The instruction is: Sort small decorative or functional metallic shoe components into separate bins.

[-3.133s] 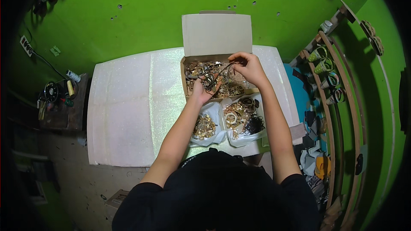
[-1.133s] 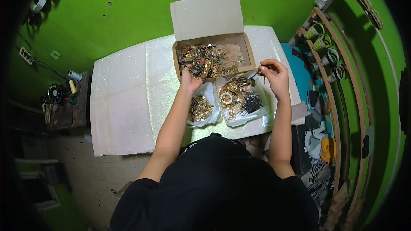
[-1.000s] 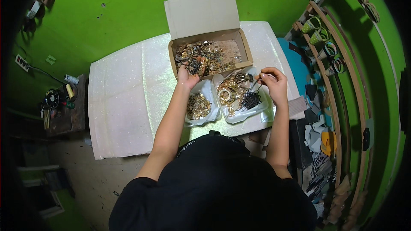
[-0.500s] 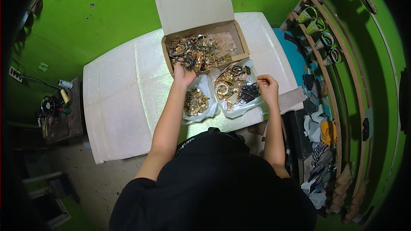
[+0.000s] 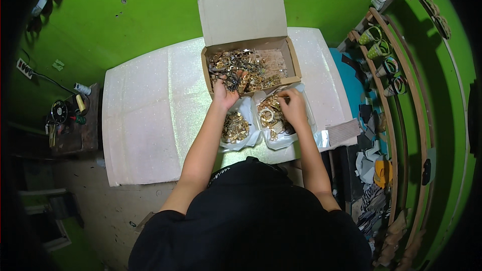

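Clump of dark, shiny small parts (image 5: 231, 80) lies in the left hand (image 5: 226, 96), which is palm up with fingers half closed around it, at the front left of one open cardboard box (image 5: 294, 60). Right hand (image 5: 294, 106) is back upward, fingers bent down over the right tray (image 5: 279, 144); whether the fingertips grip anything cannot be told.

Box contents: a loose heap of metallic parts (image 5: 251, 62), too many and too small to count; bare brown cardboard shows at the right. One pale, flat lid (image 5: 243, 18) stands raised at the rear.

Trays: two, side by side in front of the box, both lined with thin white plastic. Left tray (image 5: 255, 129) holds gold-coloured pieces (image 5: 235, 128). Right tray holds mixed gold pieces and one round, pale ring (image 5: 266, 115).

Support: one table (image 5: 138, 120) with a whitish, glittering cover. One ribbed grey strip (image 5: 343, 132) lies at its right edge.
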`<act>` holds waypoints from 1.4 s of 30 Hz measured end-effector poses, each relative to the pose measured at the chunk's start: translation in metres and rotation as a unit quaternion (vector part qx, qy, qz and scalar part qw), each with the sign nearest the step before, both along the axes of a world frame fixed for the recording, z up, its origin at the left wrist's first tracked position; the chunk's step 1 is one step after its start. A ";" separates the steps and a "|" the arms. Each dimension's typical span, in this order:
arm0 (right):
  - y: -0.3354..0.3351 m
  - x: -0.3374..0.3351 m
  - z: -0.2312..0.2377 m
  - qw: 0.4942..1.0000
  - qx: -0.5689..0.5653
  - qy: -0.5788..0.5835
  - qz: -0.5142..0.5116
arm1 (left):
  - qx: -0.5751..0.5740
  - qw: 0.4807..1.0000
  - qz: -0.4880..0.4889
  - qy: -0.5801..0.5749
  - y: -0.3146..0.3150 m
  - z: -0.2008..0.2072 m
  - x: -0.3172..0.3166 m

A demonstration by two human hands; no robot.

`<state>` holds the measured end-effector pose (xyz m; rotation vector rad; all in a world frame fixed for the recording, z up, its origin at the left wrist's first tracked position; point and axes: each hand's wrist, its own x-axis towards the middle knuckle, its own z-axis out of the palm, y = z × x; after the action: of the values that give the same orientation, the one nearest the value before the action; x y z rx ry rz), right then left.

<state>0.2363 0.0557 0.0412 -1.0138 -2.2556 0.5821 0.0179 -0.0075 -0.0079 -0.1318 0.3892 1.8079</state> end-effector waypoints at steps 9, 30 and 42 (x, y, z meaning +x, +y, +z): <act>-0.020 -0.103 0.026 0.990 0.025 0.047 0.133 | 0.006 1.000 0.012 -0.004 0.012 0.010 -0.005; -0.005 -0.148 0.000 0.994 0.033 0.028 0.104 | -0.025 0.992 0.109 -0.065 0.022 -0.005 -0.020; 0.014 -0.149 -0.016 0.958 -0.260 0.120 0.005 | -0.030 0.993 0.101 -0.052 0.019 -0.009 -0.020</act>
<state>0.0870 0.0700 0.0254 -1.1000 -1.9310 1.2770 -0.0025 0.0117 -0.0172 -0.3170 0.3669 1.9801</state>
